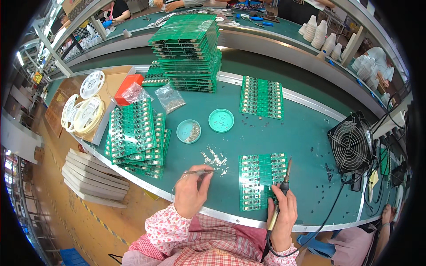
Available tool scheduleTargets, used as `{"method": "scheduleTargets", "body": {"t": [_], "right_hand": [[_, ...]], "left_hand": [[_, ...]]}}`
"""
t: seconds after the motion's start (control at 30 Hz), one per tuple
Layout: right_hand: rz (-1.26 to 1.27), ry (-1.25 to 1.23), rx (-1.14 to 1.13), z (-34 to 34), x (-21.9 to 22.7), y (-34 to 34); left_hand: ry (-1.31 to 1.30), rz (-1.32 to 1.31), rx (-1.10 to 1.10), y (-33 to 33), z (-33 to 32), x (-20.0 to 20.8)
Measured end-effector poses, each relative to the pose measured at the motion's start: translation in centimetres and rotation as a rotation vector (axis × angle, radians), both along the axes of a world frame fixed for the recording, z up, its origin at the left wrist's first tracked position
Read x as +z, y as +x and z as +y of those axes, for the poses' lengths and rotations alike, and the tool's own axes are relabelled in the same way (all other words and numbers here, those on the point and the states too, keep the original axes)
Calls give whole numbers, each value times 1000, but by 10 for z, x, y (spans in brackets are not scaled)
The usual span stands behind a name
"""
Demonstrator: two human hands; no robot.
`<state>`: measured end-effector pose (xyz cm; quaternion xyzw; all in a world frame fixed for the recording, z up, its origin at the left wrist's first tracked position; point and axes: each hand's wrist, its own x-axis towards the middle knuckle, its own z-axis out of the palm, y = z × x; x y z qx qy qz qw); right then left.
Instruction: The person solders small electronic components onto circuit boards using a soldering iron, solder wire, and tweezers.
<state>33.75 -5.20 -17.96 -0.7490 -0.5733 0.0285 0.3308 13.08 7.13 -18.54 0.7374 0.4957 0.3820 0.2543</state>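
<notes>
My left hand (191,191) pinches a pair of tweezers (200,171), its tips beside a scatter of tiny pale components (214,159) on the green mat. In my right hand (284,212) is a soldering iron (284,185), its bare tip pointing up and away from me. That hand rests over the near right part of a green circuit board panel (253,179), which carries rows of small parts and lies flat in front of me. Two round turquoise dishes stand beyond the scatter: one dish (188,131) holds pale parts, the other dish (221,120) a few small bits.
A tall stack of board panels (186,53) rises at the back, with a lower stack (135,137) at left. Another panel (262,97) lies far right. A black fan (348,144) stands at right near the iron's cable. Reels (86,113) fill a cardboard box.
</notes>
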Motion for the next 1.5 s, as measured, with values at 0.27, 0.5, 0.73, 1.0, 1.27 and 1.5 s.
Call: {"method": "scheduleTargets", "body": {"t": [0.27,0.5,0.73,1.0,1.27,1.5], "right_hand": [[4,15,25,1,1,1],[-5,22,32,2,0,2],[16,3,24,2,1,2],[19,3,26,1,1,2],[37,-10,24,-1,0,3],[28,-22,30,1,1,4]], "left_hand": [[37,43,-25,0,2,-3],[84,13,-33,-2,4,-8],[72,15,-15,-1,4,-5],[93,26,-33,-1,3,-6],[63,29,-46,-1,2,-4],[67,-5,-70,2,-1,-6]]}}
